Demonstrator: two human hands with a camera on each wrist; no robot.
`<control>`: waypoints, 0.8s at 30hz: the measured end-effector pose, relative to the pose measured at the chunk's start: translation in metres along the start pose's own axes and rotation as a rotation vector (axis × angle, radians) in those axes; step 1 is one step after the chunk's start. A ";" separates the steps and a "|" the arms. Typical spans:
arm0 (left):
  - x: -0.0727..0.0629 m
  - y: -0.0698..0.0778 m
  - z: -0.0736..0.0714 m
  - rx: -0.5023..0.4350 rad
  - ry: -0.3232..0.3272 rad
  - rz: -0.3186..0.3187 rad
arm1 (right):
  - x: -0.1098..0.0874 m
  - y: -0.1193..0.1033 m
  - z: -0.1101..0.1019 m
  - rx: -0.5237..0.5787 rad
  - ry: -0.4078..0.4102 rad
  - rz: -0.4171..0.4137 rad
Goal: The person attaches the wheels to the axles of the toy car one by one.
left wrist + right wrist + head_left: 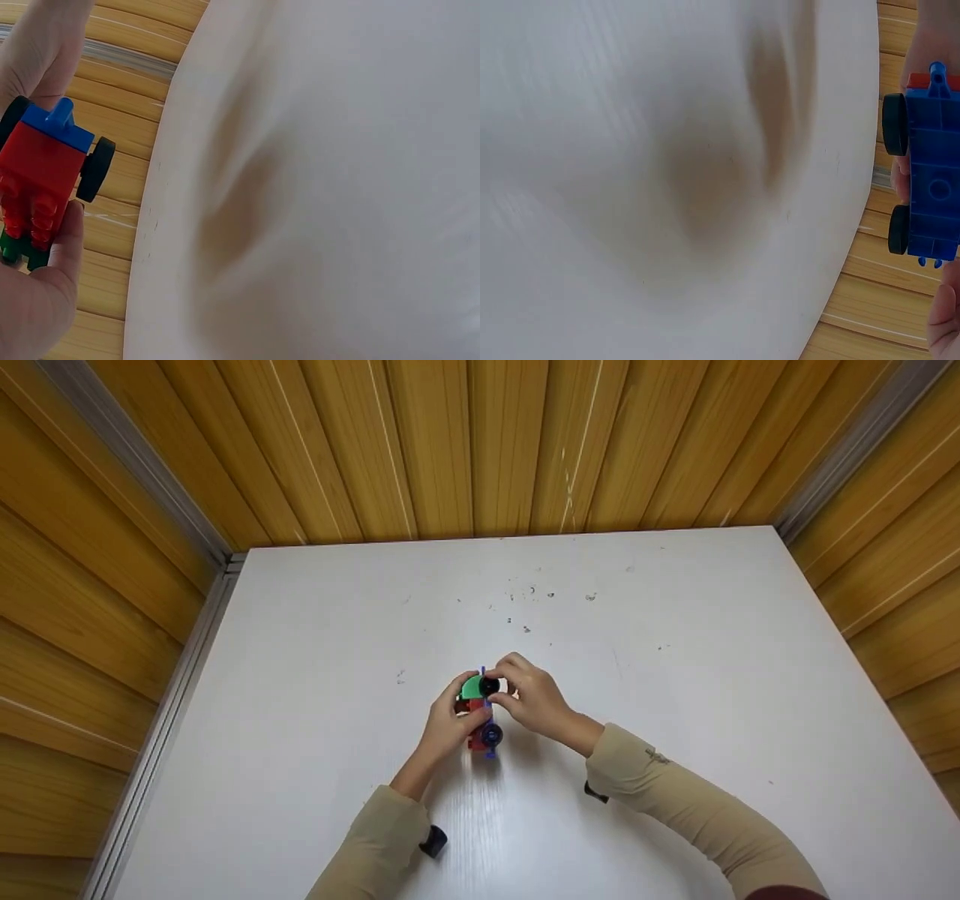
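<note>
A toy car built of blocks is held up on its side between both hands, over the white table. My left hand (448, 725) grips its body, fingers at the green block (471, 688) and thumb by the red block (478, 745). With thumb and forefinger, my right hand (538, 699) pinches a black wheel (489, 685) at the far end; another wheel (491, 735) shows at the near end. The left wrist view shows the red studded block (41, 161) and a blue hitch (61, 112). Facing the right wrist camera is the blue underside (934, 150).
The white table (637, 607) carries small dark marks behind the hands. Yellow wood-look panels (499, 442) wall it at the back and both sides, with metal corner rails. Small black devices (433, 841) sit under both sleeve cuffs.
</note>
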State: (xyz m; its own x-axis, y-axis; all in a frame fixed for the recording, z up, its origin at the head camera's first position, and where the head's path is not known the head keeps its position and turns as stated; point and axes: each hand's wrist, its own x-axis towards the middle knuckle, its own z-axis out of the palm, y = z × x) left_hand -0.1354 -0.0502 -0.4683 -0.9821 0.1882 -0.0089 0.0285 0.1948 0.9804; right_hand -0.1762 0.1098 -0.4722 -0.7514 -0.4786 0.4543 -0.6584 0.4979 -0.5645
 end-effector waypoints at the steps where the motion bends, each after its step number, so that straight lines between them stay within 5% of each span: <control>1: 0.000 -0.001 0.000 0.002 -0.001 0.001 | -0.001 0.000 0.000 -0.002 0.005 0.002; 17: 0.001 -0.005 0.001 0.010 -0.007 0.013 | -0.003 -0.003 0.008 0.078 0.082 0.170; 24: 0.002 -0.006 0.002 0.005 -0.003 0.021 | -0.005 -0.004 0.012 0.100 0.137 0.173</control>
State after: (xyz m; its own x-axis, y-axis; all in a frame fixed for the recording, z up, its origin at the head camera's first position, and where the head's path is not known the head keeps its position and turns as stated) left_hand -0.1374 -0.0493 -0.4747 -0.9807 0.1952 0.0106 0.0496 0.1960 0.9793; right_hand -0.1689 0.1012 -0.4807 -0.8561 -0.2865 0.4301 -0.5167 0.4864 -0.7046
